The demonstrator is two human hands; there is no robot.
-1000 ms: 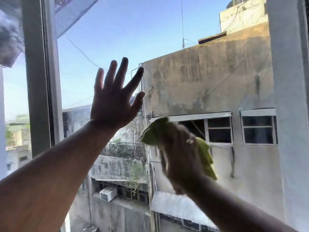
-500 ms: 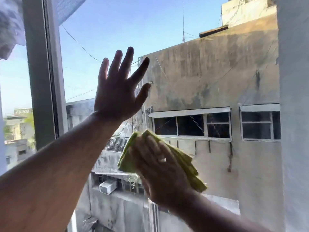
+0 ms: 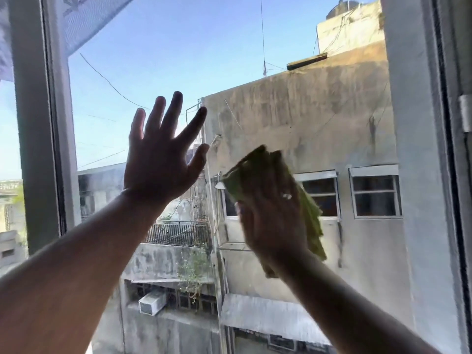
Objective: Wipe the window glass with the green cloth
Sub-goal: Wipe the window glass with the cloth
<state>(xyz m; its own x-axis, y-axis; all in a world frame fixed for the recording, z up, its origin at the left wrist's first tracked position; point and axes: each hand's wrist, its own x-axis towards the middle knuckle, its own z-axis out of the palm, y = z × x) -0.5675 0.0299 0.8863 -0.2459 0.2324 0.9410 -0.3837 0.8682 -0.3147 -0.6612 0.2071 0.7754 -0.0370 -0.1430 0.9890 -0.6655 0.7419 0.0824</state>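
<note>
The window glass (image 3: 255, 47) fills most of the view. My right hand (image 3: 270, 213) presses a folded green cloth (image 3: 313, 221) flat against the pane at centre right; the cloth sticks out above and to the right of the fingers and looks blurred. A ring shows on one finger. My left hand (image 3: 161, 162) is spread flat on the glass to the left of the cloth, fingers apart and pointing up, holding nothing.
A grey vertical frame bar (image 3: 38, 123) stands at the left and the window's right frame (image 3: 449, 149) at the right edge, with a metal fitting (image 3: 464, 113) on it. Beyond the glass are a stained concrete building and blue sky.
My right hand has swept the green cloth up and to the right from its lower, more central spot. My left hand stays spread on the glass in about the same place.
</note>
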